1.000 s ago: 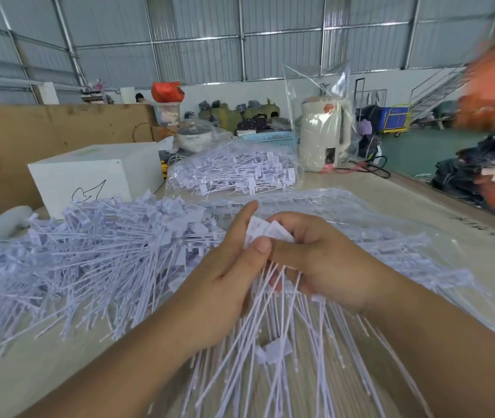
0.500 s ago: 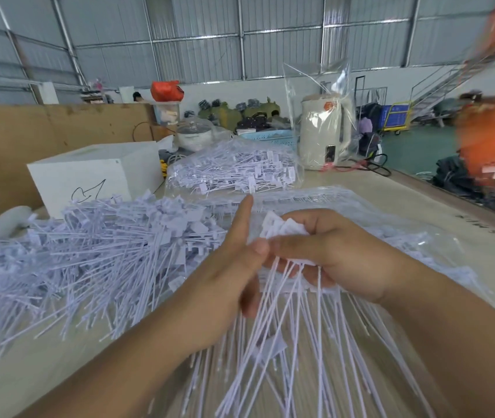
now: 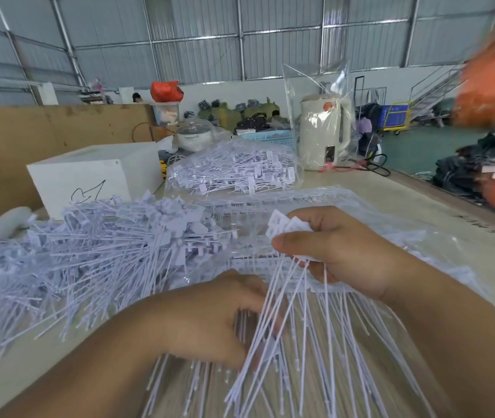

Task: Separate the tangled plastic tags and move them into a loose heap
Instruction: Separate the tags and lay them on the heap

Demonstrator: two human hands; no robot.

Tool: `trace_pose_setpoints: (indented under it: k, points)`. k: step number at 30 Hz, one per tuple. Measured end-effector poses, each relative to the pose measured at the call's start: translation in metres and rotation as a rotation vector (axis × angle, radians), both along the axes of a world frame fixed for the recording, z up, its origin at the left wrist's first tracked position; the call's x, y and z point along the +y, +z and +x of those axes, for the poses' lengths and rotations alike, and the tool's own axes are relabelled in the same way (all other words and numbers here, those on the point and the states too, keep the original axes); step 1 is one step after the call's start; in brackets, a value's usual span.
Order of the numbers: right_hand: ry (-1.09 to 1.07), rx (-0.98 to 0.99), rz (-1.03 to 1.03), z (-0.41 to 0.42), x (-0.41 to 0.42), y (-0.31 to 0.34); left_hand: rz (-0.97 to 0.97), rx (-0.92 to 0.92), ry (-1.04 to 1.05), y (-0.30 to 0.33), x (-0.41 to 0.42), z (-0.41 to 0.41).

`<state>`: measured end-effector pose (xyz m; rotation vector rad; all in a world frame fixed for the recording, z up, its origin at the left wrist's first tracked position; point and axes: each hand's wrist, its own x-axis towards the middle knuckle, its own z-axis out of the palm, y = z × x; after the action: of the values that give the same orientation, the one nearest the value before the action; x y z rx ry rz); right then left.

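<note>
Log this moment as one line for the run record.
right hand: pinches tag bunch heads | left hand: fingers among its stems | loose heap: at left | step: separating

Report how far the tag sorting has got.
Done: a big loose heap of white plastic tags lies at left. In hand: the right hand grips a bunch of tags by their heads; the left hand works among the stems. Left: two clear bags of tags behind.

Loose tag heap (image 3: 89, 254) crowds the left — white box (image 3: 95, 176) and kettle (image 3: 324, 134) behind.
</note>
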<state>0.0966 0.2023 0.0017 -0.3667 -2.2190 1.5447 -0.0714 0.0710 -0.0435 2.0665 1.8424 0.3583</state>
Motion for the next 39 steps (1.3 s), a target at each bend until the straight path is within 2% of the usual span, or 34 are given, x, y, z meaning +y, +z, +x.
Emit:
trace_pose_setpoints:
  k: [4,7,10,15,22,26,28,36,39]
  points:
    - [-0.005,-0.014,0.011,-0.001,-0.004,-0.001,-0.085,0.159,0.169,-0.01,0.017,0.006]
    - [0.02,-0.008,0.026,-0.003,-0.005,-0.002,-0.016,0.05,0.051,-0.001,0.001,0.004]
    - [0.051,-0.032,0.027,-0.004,-0.006,-0.002,-0.004,-0.017,0.099,0.014,-0.009,0.015]
    - [0.039,-0.06,0.042,-0.003,-0.007,-0.001,0.273,-0.129,0.287,0.023,-0.012,0.028]
    - [0.089,-0.051,0.001,-0.003,-0.005,0.0,0.557,-0.329,0.39,0.028,-0.012,0.032]
    - [0.018,-0.077,-0.049,-0.006,0.001,-0.004,0.679,-0.328,0.429,0.031,-0.012,0.034]
    - [0.059,-0.055,-0.064,-0.006,0.001,-0.004,0.736,-0.357,0.463,0.032,-0.012,0.033]
    - [0.116,0.057,-0.08,-0.01,0.0,-0.009,0.7,-0.589,0.423,0.031,-0.007,0.035]
    - [0.102,0.053,-0.08,-0.012,-0.001,-0.011,0.701,-0.571,0.434,0.03,-0.007,0.032]
